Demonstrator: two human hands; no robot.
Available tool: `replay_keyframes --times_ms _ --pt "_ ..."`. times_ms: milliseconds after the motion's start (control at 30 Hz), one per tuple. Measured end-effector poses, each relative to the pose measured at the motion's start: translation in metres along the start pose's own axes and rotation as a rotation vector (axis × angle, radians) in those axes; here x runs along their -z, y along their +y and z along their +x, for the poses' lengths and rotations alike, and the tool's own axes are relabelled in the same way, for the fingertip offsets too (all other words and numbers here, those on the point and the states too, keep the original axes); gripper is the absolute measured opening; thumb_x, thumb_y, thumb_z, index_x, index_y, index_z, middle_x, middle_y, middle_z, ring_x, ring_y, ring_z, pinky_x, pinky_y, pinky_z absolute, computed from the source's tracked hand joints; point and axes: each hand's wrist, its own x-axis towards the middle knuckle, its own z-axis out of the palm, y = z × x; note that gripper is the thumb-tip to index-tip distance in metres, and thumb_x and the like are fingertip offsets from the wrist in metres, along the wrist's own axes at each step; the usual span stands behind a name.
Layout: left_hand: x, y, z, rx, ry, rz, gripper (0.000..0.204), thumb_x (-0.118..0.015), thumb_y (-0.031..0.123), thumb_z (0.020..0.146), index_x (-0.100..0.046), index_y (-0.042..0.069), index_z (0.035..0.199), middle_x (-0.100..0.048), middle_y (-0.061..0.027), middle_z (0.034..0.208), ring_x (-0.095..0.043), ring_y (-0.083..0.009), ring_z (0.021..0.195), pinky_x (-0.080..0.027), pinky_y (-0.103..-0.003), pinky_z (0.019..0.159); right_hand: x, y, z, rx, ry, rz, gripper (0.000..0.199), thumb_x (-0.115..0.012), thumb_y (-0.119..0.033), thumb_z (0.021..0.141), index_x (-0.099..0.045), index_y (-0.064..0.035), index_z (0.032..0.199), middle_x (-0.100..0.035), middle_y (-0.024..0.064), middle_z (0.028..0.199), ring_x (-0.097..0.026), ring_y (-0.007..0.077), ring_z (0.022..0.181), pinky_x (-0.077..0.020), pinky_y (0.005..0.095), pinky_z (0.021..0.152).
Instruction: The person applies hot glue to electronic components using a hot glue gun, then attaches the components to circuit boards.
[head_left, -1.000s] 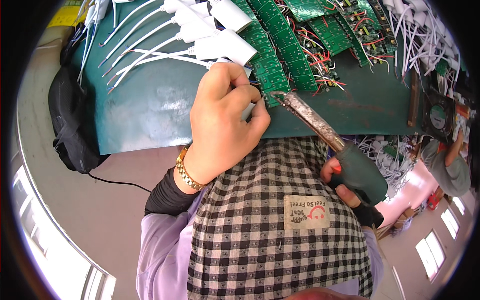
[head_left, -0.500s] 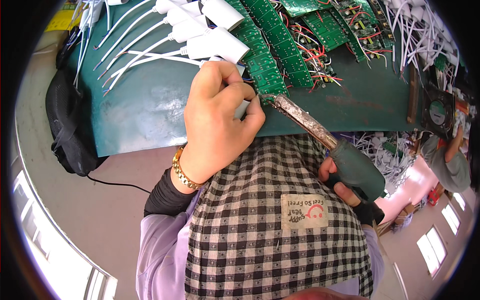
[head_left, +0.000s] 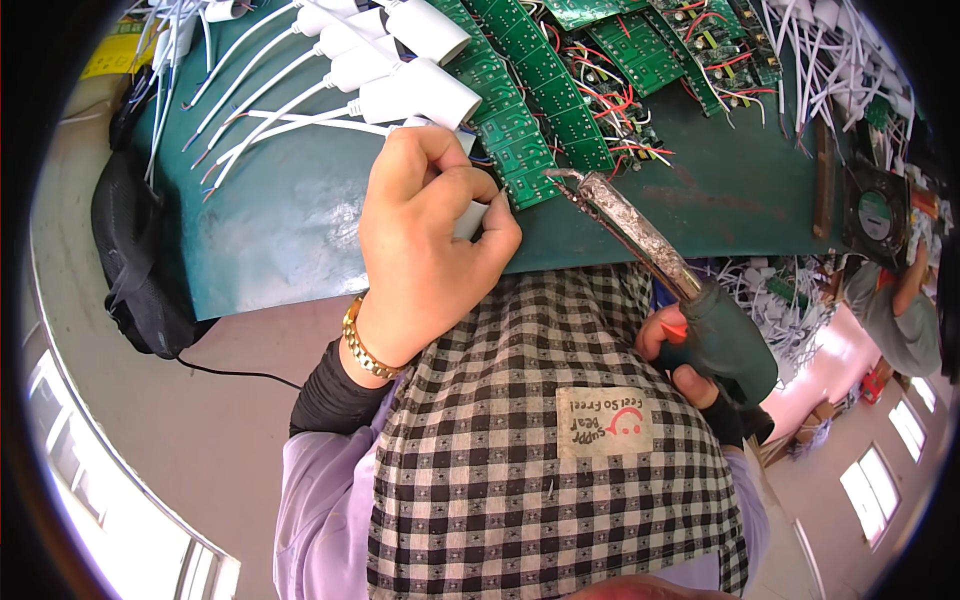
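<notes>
My left hand [head_left: 425, 245] is closed around a white plastic plug housing [head_left: 468, 218] at the near edge of the green table mat [head_left: 280, 230]; only a small part of the housing shows between the fingers. A gold bracelet sits on that wrist. My right hand [head_left: 690, 365] grips the dark green handle of a soldering iron [head_left: 640, 240]. Its crusted metal tip points up and left, touching the near end of a row of green circuit boards [head_left: 520, 120] right beside my left fingers.
Several white plug housings with white cables [head_left: 380, 60] lie at the back left of the mat. More circuit boards with red and white wires [head_left: 650, 60] fill the back right. A black bag [head_left: 135, 250] hangs at the table's left. Another person [head_left: 895, 300] sits at far right.
My left hand with the housing has shifted slightly toward the boards, and the iron's tip has come up against the nearest board. The right hand keeps its grip.
</notes>
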Motion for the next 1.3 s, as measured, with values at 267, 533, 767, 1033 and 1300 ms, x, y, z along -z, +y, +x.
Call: replay_keyframes --times_ms 267,533,767,1033,1300 --pt "0.003 0.004 0.001 0.027 0.001 0.007 0.018 -0.07 -0.003 0.055 -0.059 0.004 0.068 -0.047 -0.0065 0.081 -0.05 -0.0211 0.068 -0.044 -0.031 0.058 -0.012 0.012 0.004 0.228 0.122 0.155 0.052 -0.063 -0.038 0.085 -0.042 -0.0068 0.12 -0.053 0.0101 0.082 -0.052 0.0213 0.078 -0.0417 0.034 0.073" --pt "0.013 -0.001 0.007 -0.088 -0.057 0.015 0.015 -0.071 0.0 0.06 -0.059 0.003 0.068 -0.049 -0.008 0.08 -0.053 -0.0234 0.067 -0.045 -0.033 0.058 -0.025 0.025 0.046 0.678 0.249 0.265 0.056 -0.059 -0.036 0.088 -0.035 0.0001 0.125 -0.054 0.0124 0.076 -0.054 0.0229 0.067 -0.0451 0.0346 0.062" --pt "0.042 -0.013 0.075 -0.324 0.085 0.164 0.013 -0.069 0.004 0.07 -0.06 0.003 0.079 -0.056 -0.0103 0.083 -0.058 -0.0277 0.071 -0.047 -0.035 0.062 0.004 0.015 0.065 0.841 0.374 0.23 0.055 -0.053 -0.028 0.089 -0.034 0.0051 0.127 -0.053 0.0139 0.074 -0.054 0.0219 0.063 -0.0465 0.0322 0.06" --pt "0.054 -0.051 0.157 -0.015 -0.485 0.685 0.043 -0.071 0.035 0.073 -0.067 0.004 0.102 -0.066 -0.0157 0.097 -0.055 -0.0347 0.1 -0.043 -0.042 0.088 0.055 -0.023 0.029 0.946 0.662 0.127 0.053 -0.051 -0.026 0.088 -0.035 0.007 0.126 -0.053 0.0131 0.075 -0.054 0.0205 0.064 -0.0475 0.0319 0.061" --pt "0.109 -0.063 0.118 -0.12 -0.376 0.332 0.037 -0.074 0.018 0.067 -0.055 0.002 0.095 -0.057 -0.0125 0.087 -0.053 -0.0283 0.083 -0.043 -0.032 0.079 0.05 -0.005 0.055 1.171 0.745 0.292 0.052 -0.05 -0.03 0.089 -0.036 0.0066 0.123 -0.052 0.0145 0.072 -0.052 0.0213 0.058 -0.0469 0.0319 0.055"
